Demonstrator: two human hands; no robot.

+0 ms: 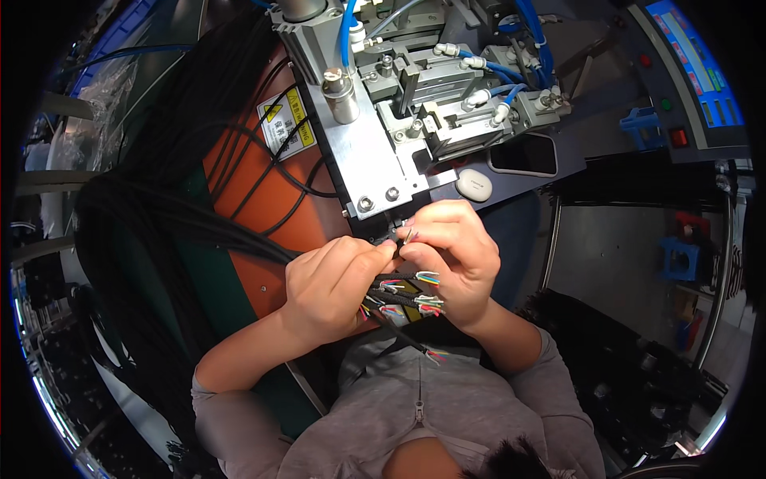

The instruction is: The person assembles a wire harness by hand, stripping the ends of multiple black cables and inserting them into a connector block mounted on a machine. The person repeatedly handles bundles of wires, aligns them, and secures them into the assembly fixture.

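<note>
My left hand (329, 286) is closed around black cables, with several cut ends below its fingers showing thin coloured wires (429, 304). Close in front of it, my right hand (459, 251) pinches the fine wires (410, 236) at the tip of one cable, thumb against forefinger. The fingertips of both hands almost meet, just under the front edge of a metal machine plate (363, 172). One more cable end (435, 355) hangs lower, before the grey top. The exact grip on each single wire is partly hidden by the fingers.
A thick black cable bundle (183, 227) runs in from the left across an orange surface (255, 191). Pneumatic clamps (455, 128) with blue hoses stand ahead. A white earbud case (474, 185) and a phone (523, 156) lie right of the plate. A control screen (702, 68) is far right.
</note>
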